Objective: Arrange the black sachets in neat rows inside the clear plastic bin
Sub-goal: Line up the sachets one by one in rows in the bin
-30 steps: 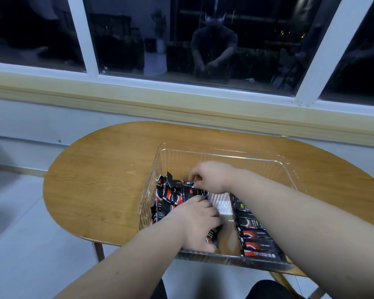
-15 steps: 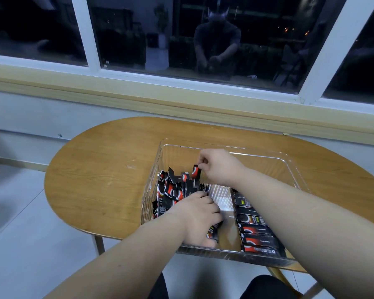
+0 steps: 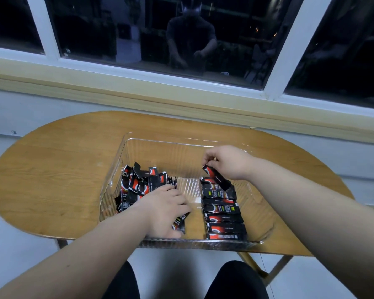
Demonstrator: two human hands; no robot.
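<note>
A clear plastic bin (image 3: 171, 156) sits in the middle of the frame on an oval wooden bench (image 3: 58, 173), and all the black sachets are inside it. At the bin's left side a loose heap (image 3: 138, 184) leans every which way against the wall. At its right a flat row of sachets (image 3: 224, 210) runs from the near wall toward the centre, each overlapping the next. The left hand (image 3: 164, 210) lies knuckles up at the near edge of the heap, hiding part of it, its grip curled down over a bundle of sachets (image 3: 180, 223) that pokes out below the fingertips. The right hand (image 3: 227, 162) hovers over the far end of the row, its grip narrow, pinching one tilted sachet (image 3: 216, 178) by its top end. The packets carry a red and white crescent mark, small yellow patches and white print too fine to read. Across the top of the frame a white window frame (image 3: 289, 46) over a pale sill (image 3: 138, 91) holds dark glass with the person's dim reflection (image 3: 190, 37). At the bottom edge are two dark-clad knees (image 3: 125, 281).
</note>
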